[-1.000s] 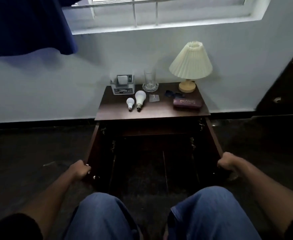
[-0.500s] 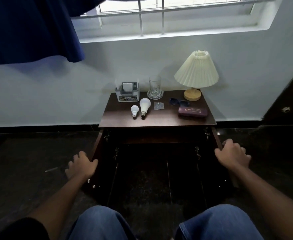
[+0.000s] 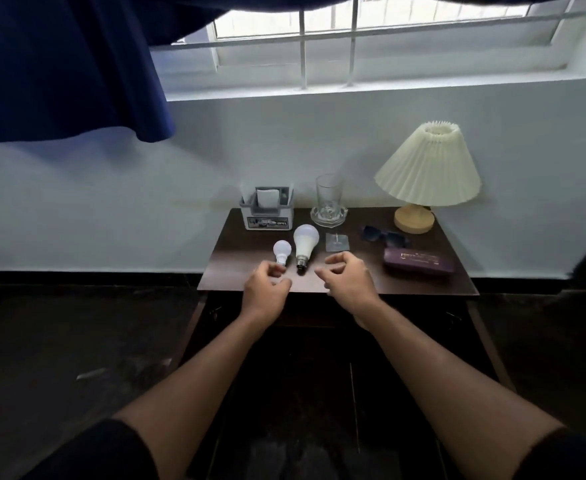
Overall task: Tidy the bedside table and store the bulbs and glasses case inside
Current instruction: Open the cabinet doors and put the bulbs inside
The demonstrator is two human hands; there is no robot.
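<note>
Left hand (image 3: 265,289): loosely curled, holding nothing, fingertips right at the base of the small bulb (image 3: 282,252); contact not clear.
Right hand (image 3: 348,280): fingers half curled with a gap, holding nothing, just right of the large bulb (image 3: 305,244).
Bedside table (image 3: 423,284): dark wood top, doors swung open below.
Bulbs: lying side by side left of centre, bases toward the near edge, small one on the left.
Glasses case (image 3: 418,264): purple, closed, near right part of the top.
Sunglasses (image 3: 385,237): just beyond the case.
Far row: grey tissue holder (image 3: 267,213), drinking glass (image 3: 329,199) in a glass dish, cream pleated lamp (image 3: 428,171) at right.
</note>
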